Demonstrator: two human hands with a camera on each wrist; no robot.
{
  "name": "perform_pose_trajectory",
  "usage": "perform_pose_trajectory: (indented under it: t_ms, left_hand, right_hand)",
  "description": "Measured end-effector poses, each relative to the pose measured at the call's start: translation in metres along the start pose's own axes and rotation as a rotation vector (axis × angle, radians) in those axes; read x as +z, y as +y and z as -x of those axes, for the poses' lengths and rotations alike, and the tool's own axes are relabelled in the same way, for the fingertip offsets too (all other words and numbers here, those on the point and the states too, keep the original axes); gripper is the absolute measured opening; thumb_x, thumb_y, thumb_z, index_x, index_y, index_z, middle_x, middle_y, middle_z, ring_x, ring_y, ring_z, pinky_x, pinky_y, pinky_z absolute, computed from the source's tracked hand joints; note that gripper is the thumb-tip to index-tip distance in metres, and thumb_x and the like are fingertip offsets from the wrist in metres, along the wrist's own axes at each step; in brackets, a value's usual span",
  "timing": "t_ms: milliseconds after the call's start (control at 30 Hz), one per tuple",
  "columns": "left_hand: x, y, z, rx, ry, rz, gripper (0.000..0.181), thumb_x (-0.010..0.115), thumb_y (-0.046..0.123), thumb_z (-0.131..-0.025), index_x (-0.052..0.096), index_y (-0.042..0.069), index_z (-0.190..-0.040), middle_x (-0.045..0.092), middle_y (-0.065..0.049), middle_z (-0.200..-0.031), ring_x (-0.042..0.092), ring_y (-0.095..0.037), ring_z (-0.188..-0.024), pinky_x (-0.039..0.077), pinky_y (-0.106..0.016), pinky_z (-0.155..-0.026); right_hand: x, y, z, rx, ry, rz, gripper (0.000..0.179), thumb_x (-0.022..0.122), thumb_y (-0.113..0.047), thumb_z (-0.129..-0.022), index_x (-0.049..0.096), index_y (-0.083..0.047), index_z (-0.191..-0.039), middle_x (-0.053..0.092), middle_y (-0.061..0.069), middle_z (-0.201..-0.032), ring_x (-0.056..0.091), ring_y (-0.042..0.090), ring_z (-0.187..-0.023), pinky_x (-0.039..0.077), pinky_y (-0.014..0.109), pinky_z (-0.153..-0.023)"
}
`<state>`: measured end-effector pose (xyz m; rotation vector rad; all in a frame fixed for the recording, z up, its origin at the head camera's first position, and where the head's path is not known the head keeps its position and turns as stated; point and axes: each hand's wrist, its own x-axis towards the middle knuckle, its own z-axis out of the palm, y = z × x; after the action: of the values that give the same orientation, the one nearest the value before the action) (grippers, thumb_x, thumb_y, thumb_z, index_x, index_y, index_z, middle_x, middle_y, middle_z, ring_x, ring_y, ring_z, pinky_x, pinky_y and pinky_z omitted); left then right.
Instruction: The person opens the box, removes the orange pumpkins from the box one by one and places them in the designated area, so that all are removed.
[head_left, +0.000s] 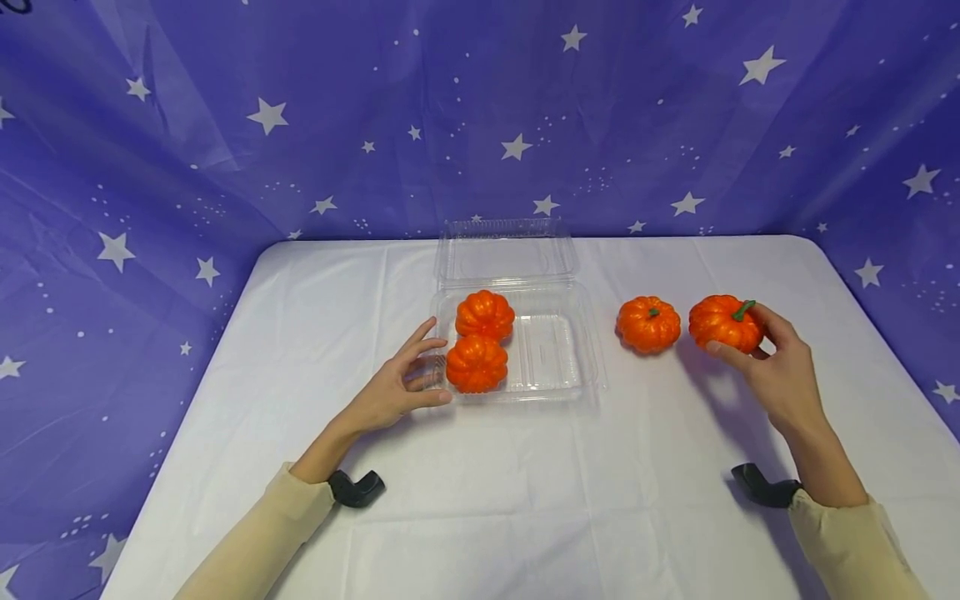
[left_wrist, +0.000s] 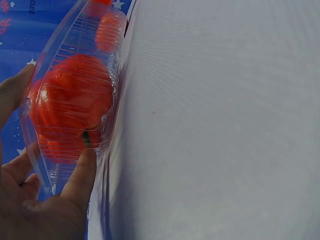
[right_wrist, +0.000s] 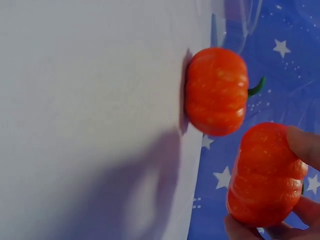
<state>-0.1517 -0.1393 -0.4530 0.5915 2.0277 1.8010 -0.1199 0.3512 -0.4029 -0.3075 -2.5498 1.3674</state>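
My right hand (head_left: pixel 787 375) holds an orange toy pumpkin (head_left: pixel 723 323) with a green stem above the table, fingers and thumb around its side. Just left of it, a second pumpkin (head_left: pixel 648 325) sits stem-up on the cloth; the right wrist view shows the two pumpkins close together. A clear plastic clamshell box (head_left: pixel 551 392) lies with its lid (head_left: pixel 506 250) raised at the back. Inside its left half are two more pumpkins, one behind (head_left: pixel 485 315) and one in front (head_left: pixel 477 364). My left hand (head_left: pixel 393 387) rests at the box's left end, fingers spread, thumb touching the front wall.
A white cloth (head_left: pixel 480 517) covers the table. Behind and beside it hangs a blue-purple curtain (head_left: pixel 450 108) with white stars. The raised lid stands near the table's back edge. Each wrist carries a black mount (head_left: pixel 358 489).
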Motion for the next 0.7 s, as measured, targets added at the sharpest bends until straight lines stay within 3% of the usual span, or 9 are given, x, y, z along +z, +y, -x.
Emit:
perform_pose_trajectory:
  t_ms: [200,367,433,567,633,700]
  left_hand:
    - [-0.001,0.0,0.0,0.007,0.001,0.002,0.073,0.078,0.004,-0.084,0.039,-0.001,-0.146,0.002,0.001,-0.166,0.039,-0.037,-0.136,0.045,-0.031,-0.103]
    - [-0.001,-0.001,0.001,0.01,-0.003,0.004,0.073,0.078,0.003,-0.085,0.038,-0.001,-0.147,0.002,0.001,-0.166,0.039,-0.037,-0.135,0.045,-0.031,-0.103]
    - [-0.001,-0.001,0.001,0.008,-0.003,0.002,0.073,0.078,0.004,-0.085,0.039,-0.001,-0.147,0.002,0.002,-0.166,0.04,-0.036,-0.135,0.045,-0.031,-0.103]
    - [-0.001,-0.001,0.0,0.007,-0.005,0.001,0.074,0.078,0.005,-0.085,0.038,0.0,-0.147,0.003,0.002,-0.166,0.04,-0.036,-0.135,0.045,-0.032,-0.103]
    - [-0.001,0.0,0.0,0.007,-0.005,0.006,0.074,0.078,0.005,-0.085,0.038,-0.001,-0.147,0.003,0.001,-0.166,0.04,-0.036,-0.135,0.045,-0.032,-0.103]
    - [-0.001,0.0,0.0,0.008,-0.006,0.015,0.075,0.078,0.004,-0.085,0.038,-0.001,-0.147,0.002,0.001,-0.166,0.039,-0.037,-0.135,0.045,-0.032,-0.103]
  right_hand:
    - [0.001,0.009,-0.011,0.03,-0.047,0.041,0.078,0.073,-0.016,-0.09,0.029,-0.001,-0.153,0.034,0.025,-0.151,0.032,0.035,-0.138,0.033,0.023,-0.111]
    - [0.002,0.014,-0.018,0.013,-0.078,0.033,0.076,0.071,-0.017,-0.092,0.029,0.003,-0.152,0.035,0.028,-0.15,0.032,0.035,-0.139,0.034,0.006,-0.1]
    - [0.003,0.016,-0.021,0.011,-0.096,0.03,0.076,0.071,-0.017,-0.092,0.029,0.004,-0.152,0.034,0.028,-0.151,0.03,0.036,-0.141,0.034,0.006,-0.1]
    - [0.006,0.023,-0.026,0.021,-0.119,0.041,0.077,0.07,-0.018,-0.093,0.027,0.003,-0.153,0.032,0.027,-0.153,0.029,0.04,-0.141,0.029,0.032,-0.115]
    - [0.007,0.025,-0.029,0.025,-0.128,0.057,0.077,0.071,-0.019,-0.092,0.028,0.002,-0.152,0.033,0.027,-0.153,0.03,0.042,-0.14,0.026,0.047,-0.117]
    - [0.007,0.027,-0.032,0.027,-0.143,0.083,0.077,0.071,-0.02,-0.092,0.029,0.002,-0.152,0.034,0.027,-0.152,0.031,0.044,-0.138,0.025,0.054,-0.115]
